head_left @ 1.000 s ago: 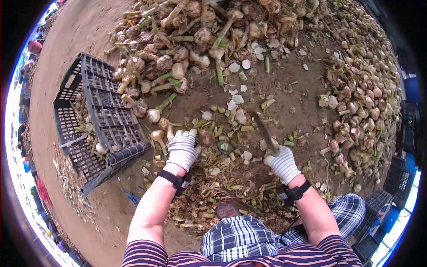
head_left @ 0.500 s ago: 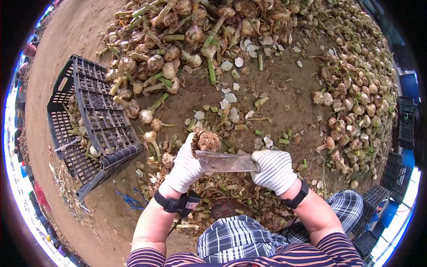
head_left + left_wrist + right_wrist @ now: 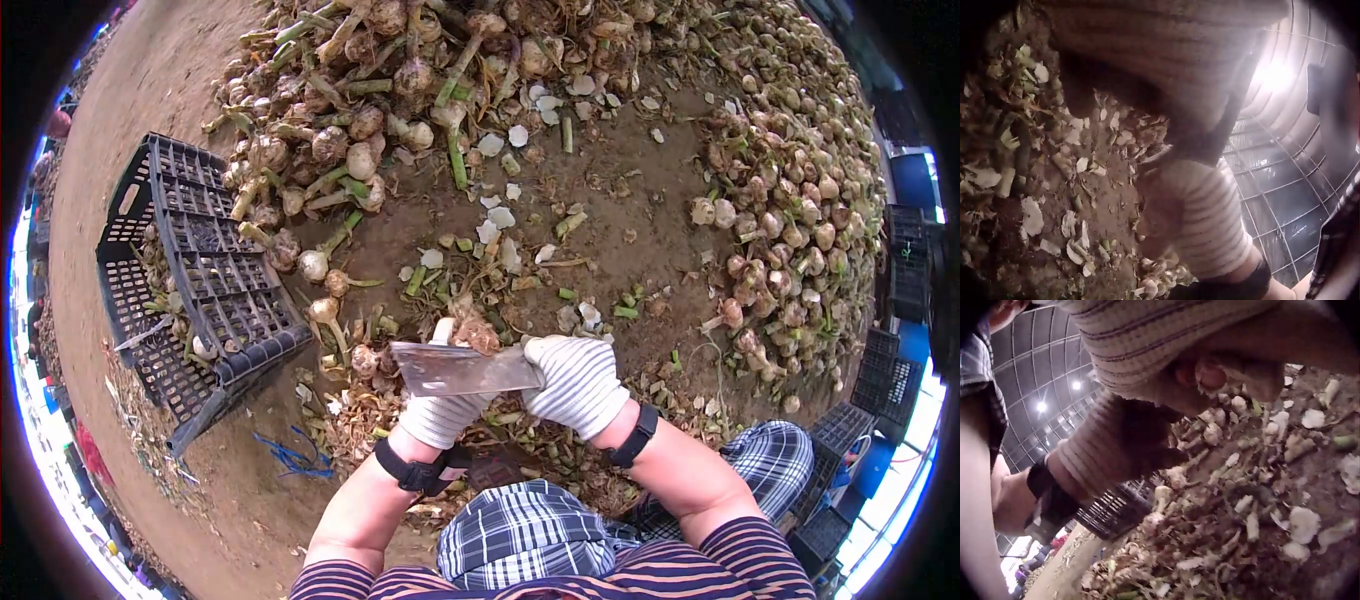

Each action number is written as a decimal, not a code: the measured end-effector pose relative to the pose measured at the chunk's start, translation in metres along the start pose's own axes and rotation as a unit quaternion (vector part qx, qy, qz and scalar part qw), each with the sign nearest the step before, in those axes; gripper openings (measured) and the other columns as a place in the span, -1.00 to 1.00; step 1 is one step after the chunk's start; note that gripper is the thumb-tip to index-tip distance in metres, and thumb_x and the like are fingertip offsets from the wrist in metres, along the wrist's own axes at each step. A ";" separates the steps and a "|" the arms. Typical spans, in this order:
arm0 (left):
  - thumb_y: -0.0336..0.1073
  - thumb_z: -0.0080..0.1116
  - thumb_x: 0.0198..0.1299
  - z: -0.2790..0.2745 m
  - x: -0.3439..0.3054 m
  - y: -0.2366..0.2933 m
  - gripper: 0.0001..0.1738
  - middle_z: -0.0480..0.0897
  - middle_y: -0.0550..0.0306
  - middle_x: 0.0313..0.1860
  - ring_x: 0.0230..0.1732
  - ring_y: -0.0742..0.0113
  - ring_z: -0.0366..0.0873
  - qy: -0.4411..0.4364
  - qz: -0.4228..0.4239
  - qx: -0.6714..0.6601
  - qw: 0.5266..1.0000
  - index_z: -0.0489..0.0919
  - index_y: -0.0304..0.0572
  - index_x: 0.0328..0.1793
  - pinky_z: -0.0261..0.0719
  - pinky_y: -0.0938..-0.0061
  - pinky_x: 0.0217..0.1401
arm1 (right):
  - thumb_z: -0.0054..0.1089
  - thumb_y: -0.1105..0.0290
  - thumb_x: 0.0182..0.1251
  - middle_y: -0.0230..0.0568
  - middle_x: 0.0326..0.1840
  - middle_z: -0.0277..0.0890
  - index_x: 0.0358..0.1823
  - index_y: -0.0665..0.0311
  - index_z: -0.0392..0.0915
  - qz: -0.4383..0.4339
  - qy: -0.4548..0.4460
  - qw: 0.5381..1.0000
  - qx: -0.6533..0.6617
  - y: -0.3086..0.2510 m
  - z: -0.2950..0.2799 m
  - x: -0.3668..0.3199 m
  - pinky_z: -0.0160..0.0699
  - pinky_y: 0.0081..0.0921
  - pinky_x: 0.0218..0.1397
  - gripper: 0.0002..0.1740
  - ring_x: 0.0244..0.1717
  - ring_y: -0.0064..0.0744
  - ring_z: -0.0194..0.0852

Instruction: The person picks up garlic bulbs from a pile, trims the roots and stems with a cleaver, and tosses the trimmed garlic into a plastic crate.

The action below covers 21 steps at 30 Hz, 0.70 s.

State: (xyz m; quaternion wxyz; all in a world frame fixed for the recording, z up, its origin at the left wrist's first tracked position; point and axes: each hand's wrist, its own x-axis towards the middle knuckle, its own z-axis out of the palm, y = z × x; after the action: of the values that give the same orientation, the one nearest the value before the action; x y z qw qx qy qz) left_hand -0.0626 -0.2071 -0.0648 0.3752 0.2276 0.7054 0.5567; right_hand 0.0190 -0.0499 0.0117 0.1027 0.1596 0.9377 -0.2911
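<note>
In a white striped glove, my left hand grips a garlic bulb, its dirty root side facing away from me. My right hand, gloved alike, holds a knife by its handle. The broad knife blade points left and lies across the view of the left hand, hiding part of its fingers, just on the near side of the bulb. The left wrist view has the right hand's glove close below the left one. In the right wrist view, the left hand is dark and the bulb is hidden.
A black plastic crate lies tipped at left, with garlic inside. Untrimmed garlic with stalks is heaped ahead; another garlic heap stands at right. Cut stalks and skins litter the ground. Blue twine lies near the crate.
The left hand has picked up a garlic bulb from the ground and drawn it in. The right hand has swung the knife leftward to it, and the blade has since slid over the left hand.
</note>
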 end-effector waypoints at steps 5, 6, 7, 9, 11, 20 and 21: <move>0.01 0.16 0.14 -0.012 0.003 0.041 -0.59 0.58 0.15 -0.25 -0.23 0.31 0.55 0.018 0.094 0.112 0.989 0.47 -0.03 0.00 0.50 0.26 -0.04 | 0.03 0.27 0.06 0.03 -0.46 0.58 -0.33 0.25 0.59 0.183 -0.128 0.972 -0.068 0.050 0.011 -0.020 0.58 -0.22 -0.34 -0.75 -0.39 -0.01 0.60; 0.04 0.28 -0.02 -0.016 0.013 0.050 -0.48 0.56 0.15 -0.29 -0.27 0.27 0.54 0.052 0.135 0.132 0.981 0.48 -0.01 0.02 0.48 0.25 -0.09 | 0.00 0.27 0.09 0.02 -0.47 0.59 -0.27 0.25 0.60 0.174 -0.114 0.973 -0.100 0.072 0.022 -0.031 0.59 -0.22 -0.32 -0.72 -0.39 -0.02 0.61; 0.06 0.40 -0.19 -0.022 0.019 0.058 -0.36 0.54 0.14 -0.33 -0.30 0.23 0.52 0.092 0.170 0.157 0.968 0.49 0.01 0.03 0.45 0.24 -0.13 | 0.00 0.27 0.09 0.02 -0.47 0.59 -0.27 0.25 0.60 0.161 -0.118 0.975 -0.101 0.070 0.019 -0.026 0.59 -0.22 -0.32 -0.72 -0.39 -0.02 0.61; 0.16 0.51 -0.40 -0.039 0.028 0.062 -0.18 0.52 0.16 -0.38 -0.31 0.17 0.50 0.132 0.218 0.320 0.912 0.52 0.03 0.06 0.40 0.21 -0.14 | -0.02 0.27 0.12 0.01 -0.52 0.57 -0.23 0.20 0.61 0.209 -0.120 0.962 -0.129 0.065 0.007 -0.023 0.58 -0.20 -0.30 -0.71 -0.41 -0.03 0.60; 0.36 0.45 -0.50 -0.061 0.034 0.056 -0.08 0.51 0.16 -0.38 -0.26 0.14 0.46 0.139 0.166 0.458 0.862 0.55 0.01 0.03 0.29 0.16 -0.04 | -0.01 0.25 0.12 0.02 -0.52 0.57 -0.24 0.20 0.61 0.226 -0.041 0.973 -0.036 0.076 0.018 -0.016 0.57 -0.20 -0.30 -0.71 -0.42 -0.02 0.59; -0.34 0.37 0.04 -0.060 0.015 0.074 -0.50 0.58 0.19 -0.16 -0.22 0.38 0.56 0.011 -0.231 -0.336 0.913 0.39 -0.19 0.09 0.60 0.43 -0.17 | 0.13 0.28 -0.03 0.02 -0.54 0.54 -0.41 0.24 0.58 0.176 -0.079 0.965 0.179 0.035 0.014 -0.012 0.52 -0.33 -0.31 -0.79 -0.43 -0.01 0.55; -0.36 0.35 0.04 -0.061 0.018 0.070 -0.47 0.58 0.14 -0.13 -0.20 0.35 0.57 -0.022 -0.231 -0.391 0.891 0.38 -0.21 0.13 0.60 0.42 -0.15 | 0.13 0.28 -0.03 0.02 -0.54 0.54 -0.41 0.24 0.58 0.176 -0.079 0.965 0.179 0.034 0.012 -0.011 0.52 -0.33 -0.31 -0.79 -0.43 -0.01 0.55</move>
State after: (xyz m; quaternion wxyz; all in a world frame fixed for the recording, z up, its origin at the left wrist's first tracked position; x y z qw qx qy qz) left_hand -0.1286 -0.2118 0.0033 0.5672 -0.0945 0.4544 0.6803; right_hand 0.0422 -0.0329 -0.0122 0.1961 0.3143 0.8165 -0.4428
